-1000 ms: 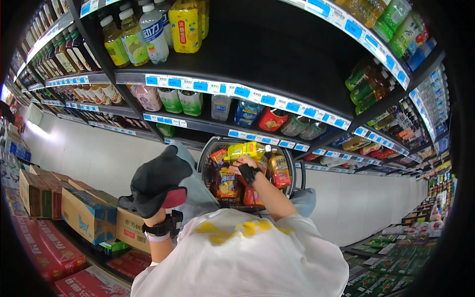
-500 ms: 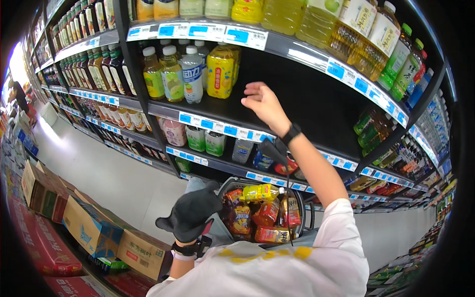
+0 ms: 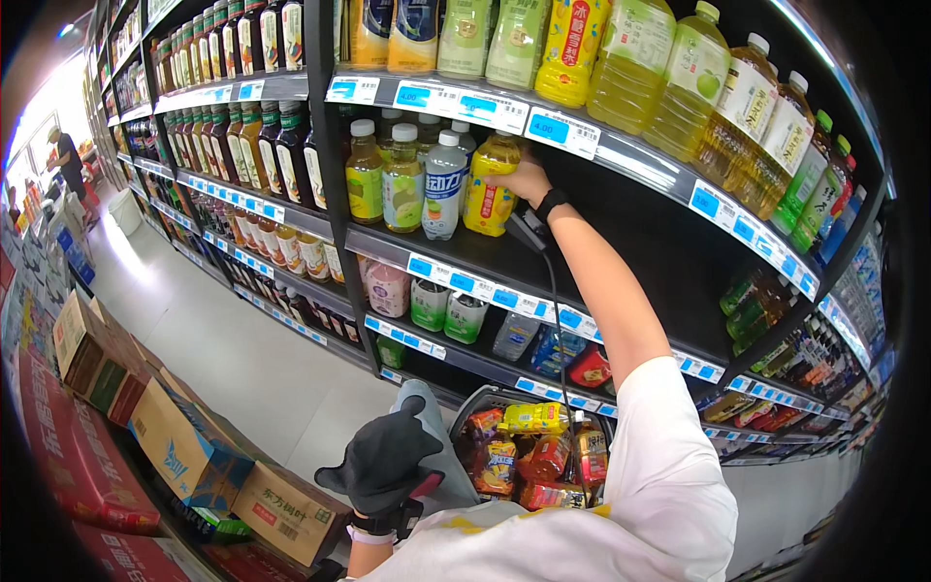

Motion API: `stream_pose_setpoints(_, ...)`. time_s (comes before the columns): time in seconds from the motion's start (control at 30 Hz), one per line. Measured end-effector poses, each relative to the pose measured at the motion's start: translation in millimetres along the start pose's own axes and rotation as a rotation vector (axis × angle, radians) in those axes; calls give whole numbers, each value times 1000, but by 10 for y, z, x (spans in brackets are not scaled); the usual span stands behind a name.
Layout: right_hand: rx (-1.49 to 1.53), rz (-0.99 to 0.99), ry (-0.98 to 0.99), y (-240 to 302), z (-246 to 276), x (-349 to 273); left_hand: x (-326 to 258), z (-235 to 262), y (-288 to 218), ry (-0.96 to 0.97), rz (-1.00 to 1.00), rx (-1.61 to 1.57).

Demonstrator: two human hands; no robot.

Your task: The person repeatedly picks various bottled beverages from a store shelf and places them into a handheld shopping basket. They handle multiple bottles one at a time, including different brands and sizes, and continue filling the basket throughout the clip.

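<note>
My right hand (image 3: 525,181), bare with a black wrist strap, reaches onto the middle shelf. It is closed round the upper right side of a yellow-labelled drink bottle (image 3: 488,194), which stands upright; some fingers are hidden behind it. Just left of that bottle stand a clear bottle with a blue-and-white label (image 3: 441,189) and green-labelled bottles (image 3: 401,184). My left hand (image 3: 383,461), in a black glove, hangs low beside the basket; how its fingers are bent does not show clearly. A dark shopping basket (image 3: 456,427) holds several bottles and packets.
Full shelves of bottles (image 3: 621,68) rise above, with a price-tag edge (image 3: 640,150) close over my right arm. Cardboard boxes (image 3: 189,441) and red cartons (image 3: 82,436) line the lower left. A cable (image 3: 558,320) runs down from my right wrist. Another person (image 3: 70,165) stands far left in the aisle.
My right hand has gone from hovering open over the shelf to gripping the yellow-labelled bottle. The view has shifted, so the shelves sit further right. The gloved left hand stays low.
</note>
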State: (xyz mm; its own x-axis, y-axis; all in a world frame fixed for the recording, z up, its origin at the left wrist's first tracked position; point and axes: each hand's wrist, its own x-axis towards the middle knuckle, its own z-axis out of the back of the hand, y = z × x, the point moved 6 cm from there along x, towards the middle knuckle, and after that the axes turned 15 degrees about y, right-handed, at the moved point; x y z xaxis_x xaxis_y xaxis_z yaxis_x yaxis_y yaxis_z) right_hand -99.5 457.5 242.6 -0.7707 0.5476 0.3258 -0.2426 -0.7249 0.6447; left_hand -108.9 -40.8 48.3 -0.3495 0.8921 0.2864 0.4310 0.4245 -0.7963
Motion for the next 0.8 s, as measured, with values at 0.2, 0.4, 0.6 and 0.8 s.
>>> stream_pose_setpoints(0.2,-214,-25,-24,85,-10,-14,50,36,-83,-21,25,410)
stream_pose_setpoints(0.4,-140,-93,-417,519,-41,-790,174,-146,-175,45,20,1167)
stream_pose_setpoints(0.6,-110,310,-508,1146,-132,-2104,307,-325,-53,163,75,1621)
stream_pose_setpoints(0.8,192,568,-300,1712,-272,-3548,547,-590,299,338,184,426)
